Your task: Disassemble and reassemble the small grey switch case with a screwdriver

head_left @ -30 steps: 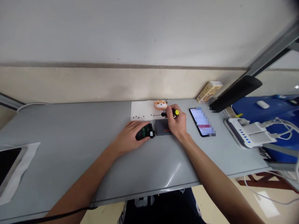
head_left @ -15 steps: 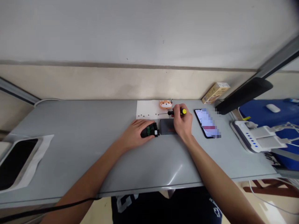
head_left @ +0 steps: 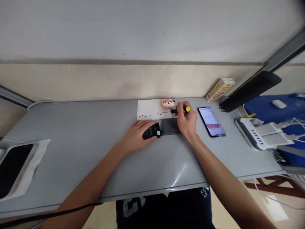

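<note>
My left hand is wrapped around a black computer mouse with its cover off, so a green circuit board shows, and rests on the desk. Held in my right hand is a small screwdriver with a black and yellow handle, its thin shaft pointing left. The tip hovers over a white sheet of paper, just beside several tiny dark screws. Between my hands sits a dark grey box, partly hidden by my right hand.
An orange animal-face case sits on the paper's right part. Farther right are a lit phone, a carton, a black upright panel and a power strip with plugs. A dark-screened device lies far left.
The screwdriver tip has come slightly up and away from a screw on the paper. My left hand stays on the mouse. The whole view has shifted a little.
</note>
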Tool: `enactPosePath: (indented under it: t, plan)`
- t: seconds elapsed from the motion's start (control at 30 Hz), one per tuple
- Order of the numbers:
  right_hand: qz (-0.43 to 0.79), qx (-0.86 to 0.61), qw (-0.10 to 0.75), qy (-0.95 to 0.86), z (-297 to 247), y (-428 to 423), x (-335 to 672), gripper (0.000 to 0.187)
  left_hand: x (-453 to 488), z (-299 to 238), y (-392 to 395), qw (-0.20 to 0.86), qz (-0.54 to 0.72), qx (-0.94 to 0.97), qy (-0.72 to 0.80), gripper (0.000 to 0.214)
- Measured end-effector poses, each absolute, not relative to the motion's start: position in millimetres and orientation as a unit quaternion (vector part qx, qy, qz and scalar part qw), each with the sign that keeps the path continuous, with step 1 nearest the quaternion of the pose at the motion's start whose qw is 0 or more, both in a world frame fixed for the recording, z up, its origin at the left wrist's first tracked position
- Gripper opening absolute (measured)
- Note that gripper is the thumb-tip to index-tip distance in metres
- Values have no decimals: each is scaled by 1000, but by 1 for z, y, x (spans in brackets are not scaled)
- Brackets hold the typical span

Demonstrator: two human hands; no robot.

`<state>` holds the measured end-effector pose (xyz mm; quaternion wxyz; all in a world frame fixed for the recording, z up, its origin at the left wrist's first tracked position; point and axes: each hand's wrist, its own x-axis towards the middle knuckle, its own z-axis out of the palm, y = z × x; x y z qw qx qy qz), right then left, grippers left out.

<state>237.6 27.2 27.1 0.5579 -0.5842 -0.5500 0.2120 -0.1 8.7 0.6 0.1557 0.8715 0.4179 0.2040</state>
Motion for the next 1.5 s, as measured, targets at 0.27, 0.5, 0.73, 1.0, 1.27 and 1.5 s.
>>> enactPosePath:
  t: [0.27, 0.5, 0.73, 1.0, 1.27, 1.5]
  plan:
    - [226, -578, 566, -543, 30, 24, 234, 46, 2, 4, 4, 164, 234, 858, 426, 51]
    - [281, -527, 614, -515, 37, 17, 229, 45, 5, 3, 6, 198, 370, 770, 481, 31]
    - [306, -502, 601, -542, 41, 5, 221, 44, 7, -1, 9, 195, 384, 754, 497, 18]
    - [333, -492, 591, -546, 39, 5, 221, 45, 6, -4, 13, 209, 406, 747, 483, 10]
    - [326, -482, 595, -554, 42, 6, 222, 45, 2, 0, 13, 110, 402, 780, 467, 9]
    - [329, -474, 568, -587, 51, 0, 224, 41, -3, -1, 12, 28, 353, 845, 401, 12]
